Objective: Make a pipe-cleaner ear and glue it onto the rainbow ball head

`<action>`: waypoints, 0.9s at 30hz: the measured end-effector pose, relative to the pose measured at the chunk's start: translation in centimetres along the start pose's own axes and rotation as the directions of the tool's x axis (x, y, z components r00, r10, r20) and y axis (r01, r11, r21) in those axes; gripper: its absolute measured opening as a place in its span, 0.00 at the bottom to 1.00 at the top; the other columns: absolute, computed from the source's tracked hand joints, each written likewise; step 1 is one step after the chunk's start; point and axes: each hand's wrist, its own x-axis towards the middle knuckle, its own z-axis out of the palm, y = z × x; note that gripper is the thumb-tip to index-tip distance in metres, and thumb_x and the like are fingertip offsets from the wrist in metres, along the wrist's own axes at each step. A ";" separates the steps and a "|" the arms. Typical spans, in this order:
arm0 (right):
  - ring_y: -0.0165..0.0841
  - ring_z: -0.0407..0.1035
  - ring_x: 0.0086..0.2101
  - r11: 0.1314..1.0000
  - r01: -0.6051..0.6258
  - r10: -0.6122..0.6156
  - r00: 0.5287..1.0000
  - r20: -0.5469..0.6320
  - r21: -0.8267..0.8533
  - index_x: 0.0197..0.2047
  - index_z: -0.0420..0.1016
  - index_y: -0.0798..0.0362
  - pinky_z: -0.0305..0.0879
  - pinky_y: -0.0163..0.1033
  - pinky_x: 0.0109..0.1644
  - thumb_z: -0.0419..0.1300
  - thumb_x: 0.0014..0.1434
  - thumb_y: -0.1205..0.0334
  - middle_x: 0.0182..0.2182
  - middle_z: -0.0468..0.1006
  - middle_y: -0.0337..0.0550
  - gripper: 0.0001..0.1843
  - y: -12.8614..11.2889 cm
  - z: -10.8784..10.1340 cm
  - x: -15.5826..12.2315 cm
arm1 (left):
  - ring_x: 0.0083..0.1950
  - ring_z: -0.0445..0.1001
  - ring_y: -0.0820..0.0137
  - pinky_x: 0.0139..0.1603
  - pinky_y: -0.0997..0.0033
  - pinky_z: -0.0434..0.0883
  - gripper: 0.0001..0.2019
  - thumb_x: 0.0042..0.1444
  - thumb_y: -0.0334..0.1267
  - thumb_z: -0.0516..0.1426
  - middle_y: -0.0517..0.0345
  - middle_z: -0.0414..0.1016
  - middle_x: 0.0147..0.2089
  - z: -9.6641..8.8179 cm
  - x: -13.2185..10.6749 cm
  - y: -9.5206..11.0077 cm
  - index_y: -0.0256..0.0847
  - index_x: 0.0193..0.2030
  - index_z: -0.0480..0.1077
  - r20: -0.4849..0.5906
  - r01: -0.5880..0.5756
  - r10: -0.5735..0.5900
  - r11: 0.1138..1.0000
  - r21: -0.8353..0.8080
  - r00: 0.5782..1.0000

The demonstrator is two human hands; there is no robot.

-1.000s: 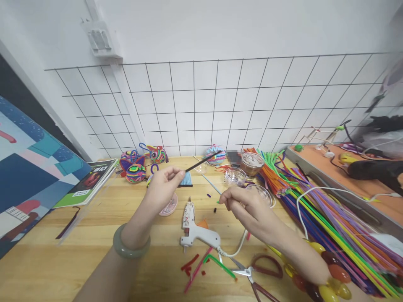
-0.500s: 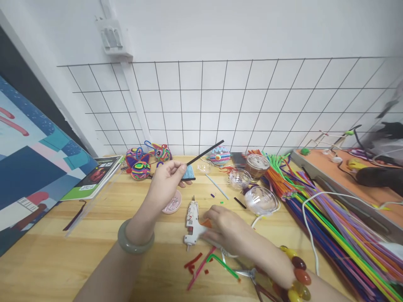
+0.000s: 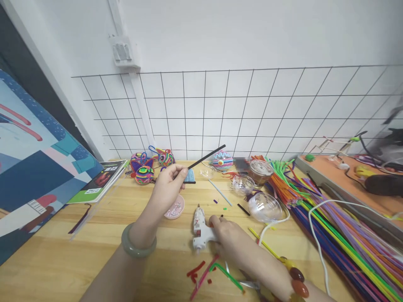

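My left hand is closed on a small light-blue piece with a black edge. From the same pinch a straight black pipe cleaner sticks up to the right; whether it is joined to the blue piece is hidden by my fingers. Lower right, my right hand wraps round the handle of a white hot glue gun, its nozzle pointing toward the wall. My fingers cover the trigger. A pink dish of small beads lies beneath my left wrist.
Cut red, pink and green pipe-cleaner pieces lie in front, beside partly hidden scissors. Clear plastic domes and a white cord are right of centre, near bundled pipe cleaners. Colourful wrapped balls stand at the back left.
My right hand has closed round the glue gun's handle, hiding the orange trigger that showed before. My left hand keeps its hold. The whole view has shifted slightly.
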 end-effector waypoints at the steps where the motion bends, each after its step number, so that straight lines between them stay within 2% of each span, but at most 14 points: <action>1: 0.38 0.71 0.36 1.000 -0.007 0.007 1.000 -0.011 0.000 0.42 0.68 0.57 0.61 0.35 0.37 0.53 0.47 0.74 0.36 0.76 0.50 0.17 0.2 -0.3 0.0 | 0.19 0.59 0.80 0.18 0.80 0.55 0.12 0.50 0.46 0.57 0.66 0.62 0.22 -0.1 0.0 0.0 0.38 0.31 0.66 -0.005 -0.008 0.008 1.000 -0.005 1.000; 4: 0.38 0.70 0.39 0.998 0.010 -0.005 0.996 -0.086 0.060 0.45 0.68 0.54 0.60 0.37 0.40 0.53 0.51 0.71 0.38 0.76 0.49 0.17 0.9 -2.0 0.1 | 0.19 0.58 0.80 0.19 0.80 0.56 0.12 0.51 0.46 0.57 0.66 0.62 0.23 -0.5 0.2 0.2 0.38 0.32 0.66 -0.038 -0.039 0.039 0.999 0.008 0.999; 7: 0.36 0.70 0.36 0.965 0.118 -0.077 0.981 -0.177 0.234 0.46 0.67 0.50 0.61 0.36 0.38 0.53 0.55 0.66 0.37 0.76 0.42 0.14 1.5 -4.6 -0.6 | 0.20 0.59 0.79 0.19 0.79 0.56 0.11 0.52 0.45 0.56 0.64 0.63 0.25 -0.9 0.3 0.4 0.37 0.33 0.67 -0.071 -0.072 0.075 0.996 0.043 0.995; 10: 0.34 0.67 0.32 0.918 0.190 -0.088 0.954 -0.287 0.349 0.40 0.68 0.51 0.63 0.36 0.35 0.51 0.59 0.59 0.32 0.73 0.40 0.08 1.4 -7.0 -1.8 | 0.20 0.58 0.79 0.19 0.78 0.56 0.11 0.53 0.44 0.56 0.64 0.62 0.24 -1.1 0.4 0.4 0.38 0.33 0.67 -0.079 -0.097 0.102 0.993 0.066 0.992; 13: 0.34 0.66 0.30 0.883 0.199 -0.049 0.940 -0.338 0.425 0.36 0.69 0.51 0.64 0.36 0.31 0.52 0.59 0.54 0.29 0.72 0.41 0.11 0.9 -8.4 -2.9 | 0.21 0.57 0.78 0.20 0.78 0.56 0.10 0.54 0.44 0.55 0.65 0.61 0.22 -0.9 0.2 0.4 0.38 0.34 0.67 -0.071 -0.126 0.132 0.988 0.092 0.989; 18: 0.31 0.63 0.25 0.816 0.272 -0.070 0.923 -0.379 0.511 0.31 0.69 0.50 0.65 0.36 0.29 0.53 0.58 0.54 0.23 0.67 0.38 0.10 0.1 -8.4 -3.4 | 0.25 0.62 0.76 0.22 0.78 0.59 0.09 0.53 0.42 0.55 0.60 0.68 0.28 0.1 -0.6 0.5 0.39 0.33 0.69 -0.097 -0.182 0.196 0.974 0.135 0.976; 21: 0.31 0.62 0.25 0.778 0.262 -0.039 0.927 -0.372 0.571 0.36 0.68 0.50 0.65 0.36 0.28 0.52 0.60 0.55 0.23 0.66 0.37 0.09 0.2 -7.8 -3.4 | 0.26 0.65 0.74 0.23 0.77 0.62 0.09 0.52 0.43 0.55 0.58 0.71 0.29 0.6 -1.0 0.7 0.39 0.33 0.70 -0.102 -0.175 0.190 0.974 0.144 0.976; 24: 0.30 0.62 0.25 0.783 0.250 -0.030 0.930 -0.367 0.569 0.38 0.67 0.51 0.65 0.35 0.28 0.51 0.61 0.56 0.24 0.66 0.37 0.09 0.5 -7.3 -3.4 | 0.26 0.66 0.73 0.23 0.76 0.62 0.10 0.51 0.44 0.56 0.58 0.72 0.28 0.9 -1.3 0.9 0.39 0.33 0.70 -0.117 -0.157 0.173 0.978 0.134 0.978; 27: 0.29 0.61 0.25 0.792 0.282 -0.068 0.922 -0.381 0.542 0.35 0.66 0.51 0.64 0.34 0.29 0.50 0.62 0.56 0.23 0.64 0.36 0.09 0.5 -7.1 -3.4 | 0.25 0.65 0.74 0.24 0.76 0.62 0.09 0.51 0.44 0.56 0.59 0.71 0.27 1.1 -1.5 1.0 0.40 0.32 0.70 -0.120 -0.150 0.166 0.980 0.133 0.979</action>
